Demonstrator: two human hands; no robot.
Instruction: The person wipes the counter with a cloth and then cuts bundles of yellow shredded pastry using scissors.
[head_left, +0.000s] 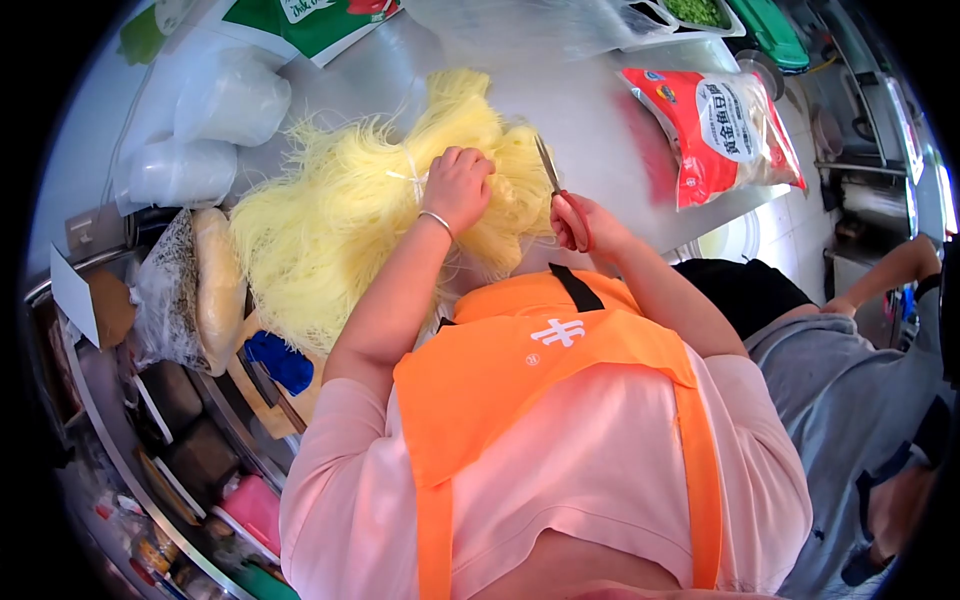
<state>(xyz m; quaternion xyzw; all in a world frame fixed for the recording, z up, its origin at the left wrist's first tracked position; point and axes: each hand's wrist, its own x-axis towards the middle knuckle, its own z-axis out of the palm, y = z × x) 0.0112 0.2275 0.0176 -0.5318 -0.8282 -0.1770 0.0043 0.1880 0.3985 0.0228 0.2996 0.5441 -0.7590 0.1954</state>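
Silvery metal worktop (pixel 600 110) in a cluttered workroom, seen from above a person in an orange apron (pixel 500 370). Spread across its left and middle is a large, loose heap of fine, pale yellow, noodle-like strands (pixel 335 190), with a thin white tie (pixel 405 178) around part of it. Well apart, to the right, lies a red and clear plastic bag (pixel 735 125) with a printed label.

Steel scissors with red handles (pixel 558 190) stand near the left hand (pixel 458 190); if that hand slid right as the blades closed, a finger could be nicked. A hard tug might also drag loose strands over the near edge.

The left arm reaches forward, wrist in 1 silver-coloured bangle (pixel 436 222), fingers curled over the strands; whether they grip is unclear. The right elbow is bent, its hand (pixel 580 225) wrapped around the handles, blades pointing far and slightly left.
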